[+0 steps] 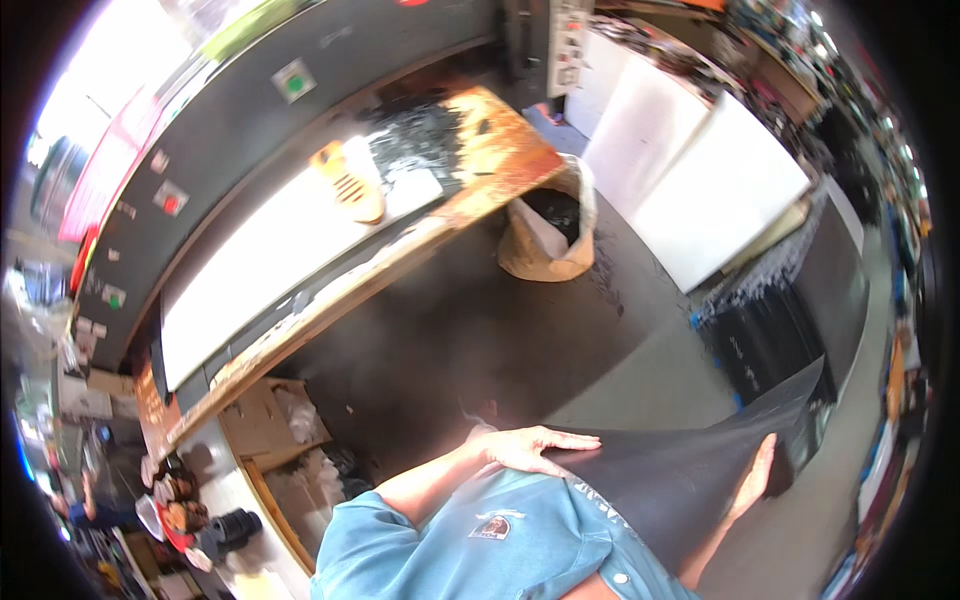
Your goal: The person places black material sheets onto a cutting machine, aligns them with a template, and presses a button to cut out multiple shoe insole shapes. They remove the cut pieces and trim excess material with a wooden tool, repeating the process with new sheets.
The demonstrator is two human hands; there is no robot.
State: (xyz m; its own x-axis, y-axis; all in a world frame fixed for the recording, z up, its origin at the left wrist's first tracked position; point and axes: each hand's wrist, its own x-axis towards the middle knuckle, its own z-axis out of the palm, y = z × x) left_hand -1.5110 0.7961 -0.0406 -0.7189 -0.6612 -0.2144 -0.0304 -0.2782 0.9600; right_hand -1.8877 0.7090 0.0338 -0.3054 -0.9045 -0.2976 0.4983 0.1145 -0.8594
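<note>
A wide, flexible black sheet (655, 475) spans the space in front of my body, its far right corner rising toward a stack of dark sheets. My left hand (535, 448) lies at its left end, fingers nearly straight and pointing right, with the thumb set apart below them. On the other side, my right hand (752, 480) grips the sheet by its right edge, fingers pointing up. Part of that hand's grip is hidden by the sheet.
A long workbench (400, 255) runs across the left, carrying a white board (255, 265), an orange slotted tool (350, 185) and black scraps (415, 140). Beyond it stands a sack (540, 255) with dark contents. White panels (720, 190) and stacked black sheets (765, 335) line the right.
</note>
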